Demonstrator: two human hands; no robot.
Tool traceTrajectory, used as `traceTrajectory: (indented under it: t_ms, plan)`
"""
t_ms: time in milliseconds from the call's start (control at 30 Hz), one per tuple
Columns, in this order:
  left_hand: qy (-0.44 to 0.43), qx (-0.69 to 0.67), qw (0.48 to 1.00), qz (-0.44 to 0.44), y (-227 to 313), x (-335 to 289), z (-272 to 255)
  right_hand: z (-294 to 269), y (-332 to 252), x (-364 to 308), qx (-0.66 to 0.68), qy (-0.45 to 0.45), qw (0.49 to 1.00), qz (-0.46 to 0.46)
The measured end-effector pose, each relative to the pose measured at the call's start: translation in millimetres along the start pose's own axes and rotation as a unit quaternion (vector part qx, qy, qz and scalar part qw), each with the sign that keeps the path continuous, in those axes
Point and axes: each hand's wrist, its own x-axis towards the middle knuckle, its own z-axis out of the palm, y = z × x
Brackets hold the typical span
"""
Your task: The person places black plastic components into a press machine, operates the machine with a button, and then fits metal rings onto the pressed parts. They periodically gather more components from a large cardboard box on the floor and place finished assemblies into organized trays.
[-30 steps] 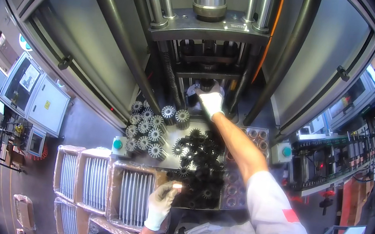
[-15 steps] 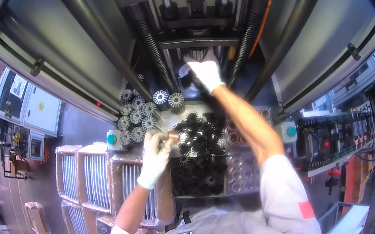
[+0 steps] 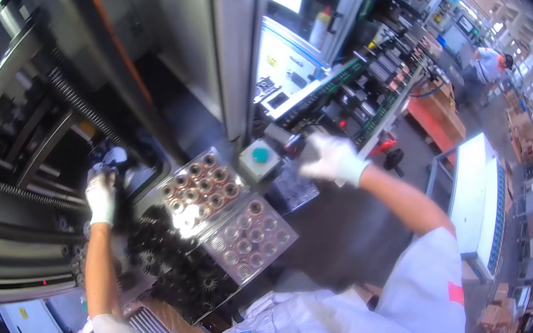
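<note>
My gloved left hand (image 3: 101,197) reaches into the press at the left, its fingers closed at the fixture (image 3: 114,158) under the press head. Whatever those fingers hold is hidden. Out to the right, my gloved right hand (image 3: 336,159) is closed beside the conveyor line, blurred by motion. A dark grey shape (image 3: 310,151) shows at its fingertips, too smeared to name. Dark toothed cores (image 3: 163,257) lie heaped between my left forearm and the trays. Clear plastic trays hold copper-coloured rings (image 3: 204,189), and a nearer tray (image 3: 250,238) holds more.
A box with a green button (image 3: 260,155) stands between the trays and the conveyor (image 3: 375,80). Another clear tray (image 3: 296,187) lies below my right hand. At the right is a white-topped cart (image 3: 474,200). A person (image 3: 488,66) stands far off.
The view has swung to the right. My right hand has left the press and moved out towards the conveyor. My left hand has gone from beside the cores, with a copper-coloured ring, into the press.
</note>
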Motion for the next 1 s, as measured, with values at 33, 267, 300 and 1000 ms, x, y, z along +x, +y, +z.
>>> traceTrajectory:
  t_ms: [33, 267, 300, 1000]
  plan:
    - [0.005, -0.026, 1.0, -0.006, -1.8, -1.0, 0.7, -21.7, 23.4, 6.6, -0.022, 0.039, 0.997, 0.063]
    - [-0.128, -0.14, 0.975, -0.116, 16.9, 19.0, -9.5, -72.3, 244.4, 104.8, -0.149, 0.188, 0.941, 0.237]
    - [-0.14, -0.19, 0.956, -0.175, 11.1, 18.3, -8.3, -72.9, 259.7, 117.5, -0.155, 0.186, 0.94, 0.238]
    - [-0.126, 0.137, 0.979, -0.08, 29.6, -23.9, 22.5, -35.8, 292.3, 121.9, -0.193, 0.305, 0.924, 0.127]
